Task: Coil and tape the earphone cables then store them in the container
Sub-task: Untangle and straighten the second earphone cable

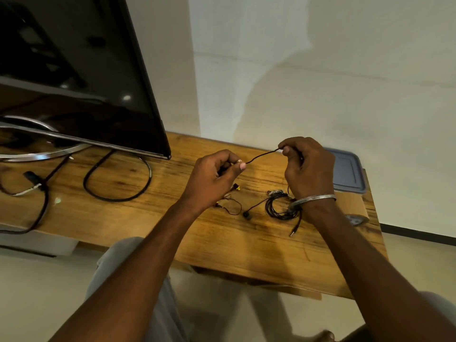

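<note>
Two hands were raised above the wooden bench (172,230), sharing one dark earphone cable (261,155) that ran in a shallow sag from one grip to the other. The left hand (217,171) kept its grip narrow, with the thumb pressed against curled fingers and the cable nipped between them. The right hand (308,169) pinched the other stretch between thumb and forefinger, its remaining fingers curled in. A strand dropped from under that grip toward the bench.

Directly below the right grip, a coiled bundle of black earphones (278,206) lay on the wood. Its jack plug (293,233) pointed back toward the person, and one black earbud (246,214) lay on a lead reaching toward the left grip's side. Below the left grip lay a thinner reddish cable (233,208), loose, with a yellow fitting (237,186).

Just beyond the right grip, and partly hidden by that hand, stood the container (348,174) with its blue-grey lid on. Silver bangles (313,199) circled the right wrist.

Well out past the left grip stood a black television (86,82) on a chrome stand (42,154), with a black power lead (118,178) looped on the bench between it and that grip. A small grey object (355,219) lay outside the right forearm; what it was could not be told.
</note>
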